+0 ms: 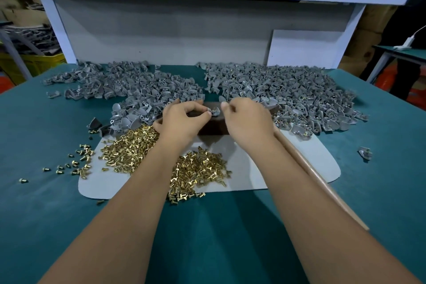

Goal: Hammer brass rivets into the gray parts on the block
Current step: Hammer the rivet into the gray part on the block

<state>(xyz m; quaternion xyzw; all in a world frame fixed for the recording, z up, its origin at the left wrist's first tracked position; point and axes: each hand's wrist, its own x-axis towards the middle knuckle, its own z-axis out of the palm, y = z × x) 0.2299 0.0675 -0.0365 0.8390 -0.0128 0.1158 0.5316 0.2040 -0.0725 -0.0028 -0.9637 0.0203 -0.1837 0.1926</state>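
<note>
Because we work from the middle of the desk [46, 203], everything is banked around us within a short reach, and we take it from biggest to smallest. Its green cover runs under all of it. Two heaps of gray parts lie along the far side: the left heap [129, 92] at about eleven o'clock, the right heap [288, 94] at about one o'clock, and brass glints in several pieces of the right one, so we judge it the finished side. A pale sheet [253, 168] at the centre catches the brass rivets [138, 152], spread at nine o'clock and six o'clock of our wrists, where either hand can dip for one. The hammer's wooden handle [322, 182] lies at four o'clock, under the right forearm, ready to be snatched up. The dark block [214, 127] sits at twelve o'clock between the heaps as an anvil. On its top rests one gray part [215, 112], the piece in hand. Our left hand [182, 122] has curled fingers steadying that part at its edge; our right hand [246, 122] pinches thumb and forefinger just beside it, on what we cannot tell, probably a rivet.
</note>
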